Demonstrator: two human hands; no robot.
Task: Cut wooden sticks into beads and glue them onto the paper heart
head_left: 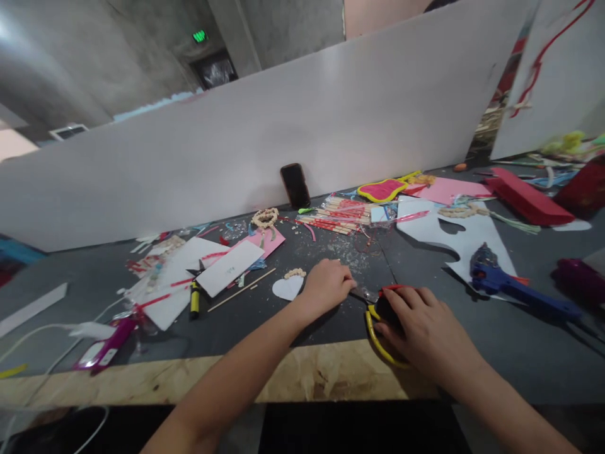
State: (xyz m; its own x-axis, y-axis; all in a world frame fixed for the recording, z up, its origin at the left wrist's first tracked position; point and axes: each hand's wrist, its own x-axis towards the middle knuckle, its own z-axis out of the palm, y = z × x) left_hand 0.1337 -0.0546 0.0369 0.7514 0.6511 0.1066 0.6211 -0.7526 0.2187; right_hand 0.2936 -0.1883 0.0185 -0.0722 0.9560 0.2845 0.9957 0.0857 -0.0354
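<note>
My right hand (420,321) is closed around a pair of scissors (373,345) with yellow loop handles; something black and red shows under its fingers. The dark blades point left toward my left hand (328,287). That hand is closed, its fingertips pressed together right by the blade tips; what they hold is too small or hidden to make out. Just left of it lies a white paper heart (287,288) with a short row of pale beads (295,273) along its top edge. A thin wooden stick (241,290) lies farther left.
A blue glue gun (524,290) lies at right beside cut white paper (406,224). Behind my hands are red-and-wood sticks (338,217) and a phone (295,185) leaning on the white partition (236,145). At left are a yellow-black marker (194,300), white card (229,269) and a cabled purple device (106,347).
</note>
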